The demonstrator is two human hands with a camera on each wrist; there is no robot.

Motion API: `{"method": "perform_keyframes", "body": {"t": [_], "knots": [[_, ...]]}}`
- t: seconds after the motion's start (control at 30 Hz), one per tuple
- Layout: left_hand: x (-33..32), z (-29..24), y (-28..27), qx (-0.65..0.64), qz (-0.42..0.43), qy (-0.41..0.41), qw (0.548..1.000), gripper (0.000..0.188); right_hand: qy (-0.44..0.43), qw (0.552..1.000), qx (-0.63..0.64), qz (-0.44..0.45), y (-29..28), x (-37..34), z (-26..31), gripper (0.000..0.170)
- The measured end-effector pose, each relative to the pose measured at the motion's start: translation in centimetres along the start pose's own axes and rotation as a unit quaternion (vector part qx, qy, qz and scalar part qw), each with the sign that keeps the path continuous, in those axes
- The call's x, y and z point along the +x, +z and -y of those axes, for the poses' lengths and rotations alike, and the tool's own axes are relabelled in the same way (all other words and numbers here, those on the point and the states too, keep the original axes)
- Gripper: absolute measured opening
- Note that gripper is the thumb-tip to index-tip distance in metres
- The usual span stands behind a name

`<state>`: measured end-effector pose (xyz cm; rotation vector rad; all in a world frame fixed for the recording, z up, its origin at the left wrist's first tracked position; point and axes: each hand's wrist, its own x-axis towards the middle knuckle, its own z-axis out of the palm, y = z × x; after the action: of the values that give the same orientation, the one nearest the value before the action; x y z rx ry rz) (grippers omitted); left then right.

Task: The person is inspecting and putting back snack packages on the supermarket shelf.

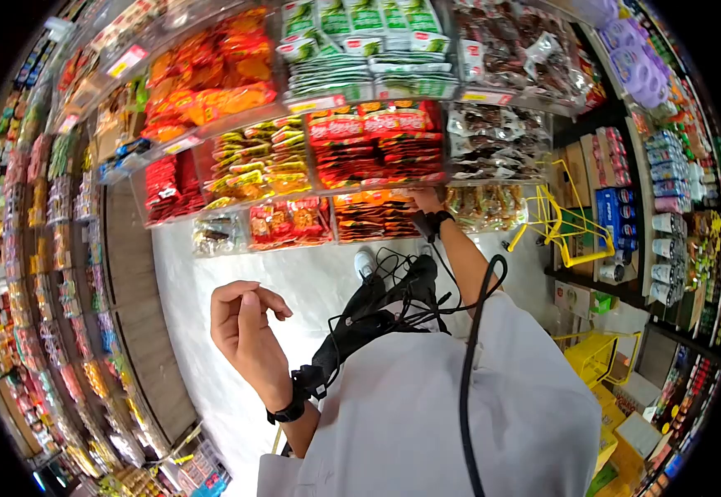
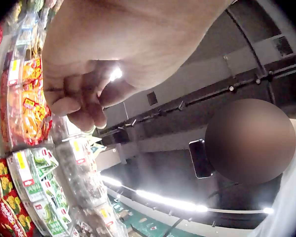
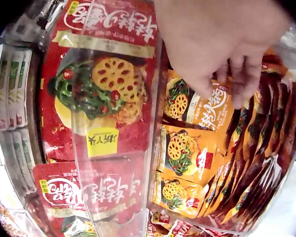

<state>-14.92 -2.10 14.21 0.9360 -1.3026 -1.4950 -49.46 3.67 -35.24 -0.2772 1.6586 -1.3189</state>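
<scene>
My right hand (image 1: pixel 428 199) reaches into a lower clear bin of orange snack packets (image 1: pixel 377 222). Close up in the right wrist view, bent fingers (image 3: pixel 245 81) and the thumb side of the hand pinch an orange packet (image 3: pixel 214 111) near its top edge; the thumb tip is hidden. Other orange packets (image 3: pixel 259 143) stand in a row beside it, printed with lotus root slices. A red packet (image 3: pixel 108 94) shows through the plastic wall on the left. My left hand (image 1: pixel 249 331) hangs in mid-air, loosely curled around nothing, apart from the shelves.
Red packets (image 1: pixel 377 149) and green-white packets (image 1: pixel 369 70) fill the bins above. A yellow wire rack (image 1: pixel 559 219) stands at the right. Shelves of packets (image 1: pixel 54 273) run along the left. Black cables (image 1: pixel 394 306) hang across my front, above the pale floor (image 1: pixel 191 286).
</scene>
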Motion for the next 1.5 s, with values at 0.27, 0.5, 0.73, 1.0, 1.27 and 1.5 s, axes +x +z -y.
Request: {"method": "perform_keyframes", "body": {"t": [0.27,0.5,0.73,1.0,1.27,1.5], "knots": [[0.3,-0.6,-3.0,-0.016,-0.018,0.002,1.000,0.012,-0.047,0.971,-0.234,-0.006,0.6,-1.8,-0.2,0.024],[1.6,-0.3,-1.8,-0.040,0.042,-0.003,0.998,0.013,-0.409,0.883,-0.214,0.079,-6.4,-4.5,-3.7,0.020],[3.2,1.0,2.0,-0.044,0.160,-0.047,0.985,0.008,0.023,0.992,0.124,-0.012,-3.4,-24.8,13.1,0.021],[3.0,1.8,6.5,0.088,0.359,-0.074,0.926,0.022,-0.164,0.984,0.016,0.068,0.3,-33.6,26.6,0.030],[3.2,0.5,7.7,-0.082,0.323,-0.079,0.940,0.026,-0.199,0.960,0.046,0.189,6.5,-38.2,32.4,0.034],[3.0,0.8,6.2,-0.096,0.272,-0.073,0.955,0.026,-0.174,0.961,0.016,0.213,8.2,-37.3,33.5,0.034]]}}
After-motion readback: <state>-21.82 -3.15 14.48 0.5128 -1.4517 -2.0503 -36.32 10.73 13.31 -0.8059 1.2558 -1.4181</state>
